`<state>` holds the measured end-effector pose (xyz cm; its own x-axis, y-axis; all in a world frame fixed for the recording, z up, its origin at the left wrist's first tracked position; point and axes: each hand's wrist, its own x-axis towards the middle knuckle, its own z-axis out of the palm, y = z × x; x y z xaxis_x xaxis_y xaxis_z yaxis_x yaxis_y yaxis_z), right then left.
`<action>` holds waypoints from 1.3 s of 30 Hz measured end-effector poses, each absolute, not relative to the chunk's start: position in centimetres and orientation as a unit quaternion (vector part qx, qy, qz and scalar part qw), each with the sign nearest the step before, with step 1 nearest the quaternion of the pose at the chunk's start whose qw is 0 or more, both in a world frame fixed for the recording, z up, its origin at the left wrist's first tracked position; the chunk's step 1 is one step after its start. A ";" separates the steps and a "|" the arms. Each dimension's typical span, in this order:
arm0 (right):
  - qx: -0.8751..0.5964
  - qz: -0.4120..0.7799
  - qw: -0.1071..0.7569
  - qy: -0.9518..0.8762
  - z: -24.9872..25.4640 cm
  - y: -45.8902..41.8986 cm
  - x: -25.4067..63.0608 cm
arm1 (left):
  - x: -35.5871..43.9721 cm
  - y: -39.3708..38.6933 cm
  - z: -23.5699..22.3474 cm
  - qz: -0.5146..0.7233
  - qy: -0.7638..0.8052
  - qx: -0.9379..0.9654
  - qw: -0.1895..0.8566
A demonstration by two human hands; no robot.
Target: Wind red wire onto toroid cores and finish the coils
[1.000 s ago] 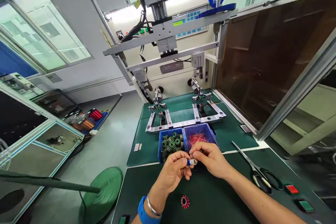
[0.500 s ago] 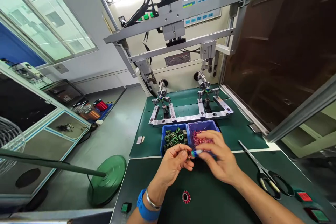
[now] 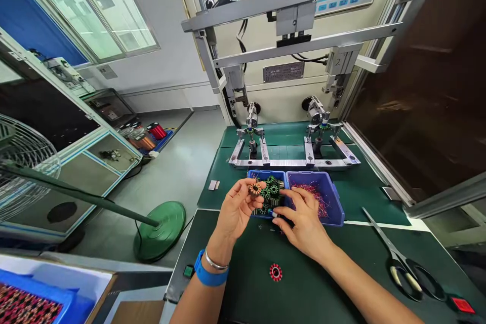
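Observation:
My left hand (image 3: 232, 212) pinches a small stator core wound with copper wire (image 3: 255, 189), its toothed face turned towards me. Behind it is the left blue bin (image 3: 261, 173), holding several green stator cores (image 3: 273, 190). To the right, my right hand (image 3: 306, 223) is closed on a small blue-and-white piece (image 3: 272, 213), whose kind I cannot make out. This piece sits just below the left hand's fingers, apart from the copper-wound core. On the dark green bench in front of both hands lies a stator core with red windings (image 3: 276, 272).
The right blue bin (image 3: 337, 212) contains red wire scraps (image 3: 317, 198). Large scissors (image 3: 398, 258) lie at the right, near a red button (image 3: 463, 305). Beyond the bins stands a metal fixture (image 3: 288, 163). A blue tray of wound parts (image 3: 64, 309) is at lower left.
My hands have drawn apart. The left has raised the copper-wound core and turned its face into sight; the right has moved away with the blue-and-white piece. The camera view has shifted.

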<state>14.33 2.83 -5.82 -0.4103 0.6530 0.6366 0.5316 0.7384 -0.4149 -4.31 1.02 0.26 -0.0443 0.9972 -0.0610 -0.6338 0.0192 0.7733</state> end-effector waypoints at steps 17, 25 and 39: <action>-0.336 0.386 0.616 -0.598 -2.3 1.8 16.8 | 0.0 -0.3 -2.8 0.473 0.233 0.324 0.786; -0.253 0.465 0.590 -0.609 -2.2 2.6 18.4 | 0.0 -0.6 -3.1 0.462 0.185 0.309 0.811; -0.216 0.436 0.524 -0.699 -2.0 1.9 17.7 | 0.4 -0.9 -4.0 0.444 0.180 0.314 0.819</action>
<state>17.69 1.91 -1.98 -0.3568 0.7592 0.5443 -0.1543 0.5268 -0.8359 0.38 -0.87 -3.98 0.5401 0.8415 -0.0162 -0.6150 0.4078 0.6749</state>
